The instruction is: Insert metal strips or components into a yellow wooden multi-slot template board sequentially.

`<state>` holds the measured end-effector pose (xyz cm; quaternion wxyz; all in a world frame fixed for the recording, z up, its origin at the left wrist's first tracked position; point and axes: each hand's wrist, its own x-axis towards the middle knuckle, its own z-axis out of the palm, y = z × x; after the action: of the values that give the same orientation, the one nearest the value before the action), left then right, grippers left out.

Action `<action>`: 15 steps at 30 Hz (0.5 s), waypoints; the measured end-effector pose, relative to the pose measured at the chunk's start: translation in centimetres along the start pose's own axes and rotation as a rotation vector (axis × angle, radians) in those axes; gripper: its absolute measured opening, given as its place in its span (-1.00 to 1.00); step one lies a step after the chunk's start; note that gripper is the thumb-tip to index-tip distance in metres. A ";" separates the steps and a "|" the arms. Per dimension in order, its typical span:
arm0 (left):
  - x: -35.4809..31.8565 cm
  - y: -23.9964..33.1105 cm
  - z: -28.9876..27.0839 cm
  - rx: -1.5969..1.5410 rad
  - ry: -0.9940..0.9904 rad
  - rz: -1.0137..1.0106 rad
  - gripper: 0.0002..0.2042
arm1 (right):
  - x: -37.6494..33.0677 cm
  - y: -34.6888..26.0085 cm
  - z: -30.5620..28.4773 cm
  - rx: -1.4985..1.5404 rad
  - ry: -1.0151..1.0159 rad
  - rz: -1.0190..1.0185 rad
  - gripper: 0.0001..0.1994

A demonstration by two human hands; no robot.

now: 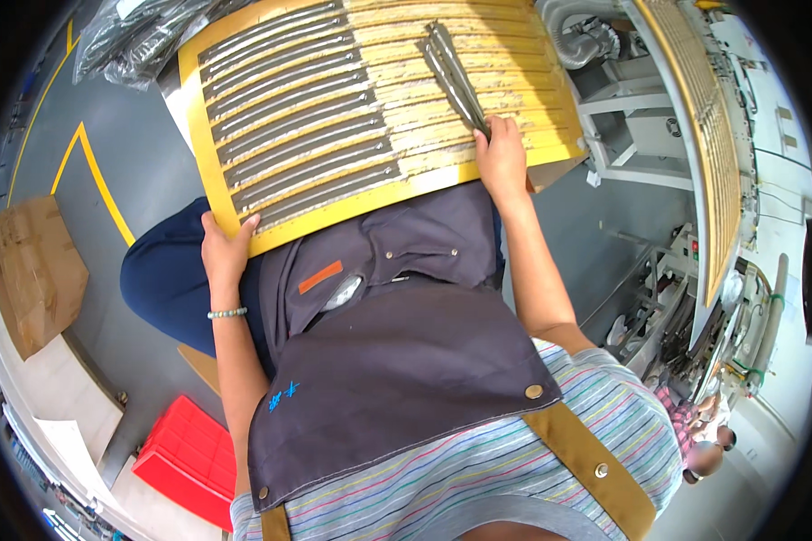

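Note:
A yellow slotted board (356,219) rests tilted across my lap. Its left half carries rows of dark strips (289,115) with shiny edges; the right half shows bare yellow slots with pale, worn marks. My left hand (226,251) grips the board's near left corner, thumb on top and the other fingers partly hidden at the edge. Over the right half, my right hand (502,160) is closed on the lower end of a small bundle of dark strips (456,79). The bundle's far ends fan slightly apart above the board.
Clear plastic bags (140,41) lie beyond the board's far left corner. A cardboard box (41,270) and a red bin (189,460) stand to the left. At right are a grey metal frame (641,144) and another upright slotted panel (704,135). People (699,433) appear at lower right.

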<state>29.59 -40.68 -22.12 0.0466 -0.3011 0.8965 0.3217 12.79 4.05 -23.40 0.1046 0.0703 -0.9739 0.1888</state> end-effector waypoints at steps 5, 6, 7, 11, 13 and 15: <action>-0.6 1.8 -0.9 0.000 0.024 0.027 -0.46 | 3.0 3.8 -0.1 0.183 -0.162 0.004 -0.72; -0.9 2.1 -0.9 -0.003 0.081 0.144 -0.40 | 4.2 5.1 -1.2 0.325 -0.259 0.137 -0.71; -1.6 1.4 -1.2 0.090 0.192 0.188 -0.36 | 6.2 3.2 -4.0 0.408 -0.410 0.301 -0.70; -2.0 1.2 -2.6 0.064 0.255 0.187 -0.31 | 12.8 -2.5 -13.3 0.777 -0.502 0.272 -0.69; -1.9 0.7 -3.2 -0.091 0.173 0.103 -0.35 | 16.0 -6.8 -15.7 0.683 -0.559 0.162 -0.68; -1.7 0.3 -3.2 -0.126 0.191 0.129 -0.38 | 19.6 -9.1 -16.4 0.514 -0.635 0.081 -0.69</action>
<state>31.13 -41.55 -18.91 -0.0787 -0.2743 0.8924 0.3494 -1.65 0.08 -0.77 -0.2298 0.1104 -0.8808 0.3989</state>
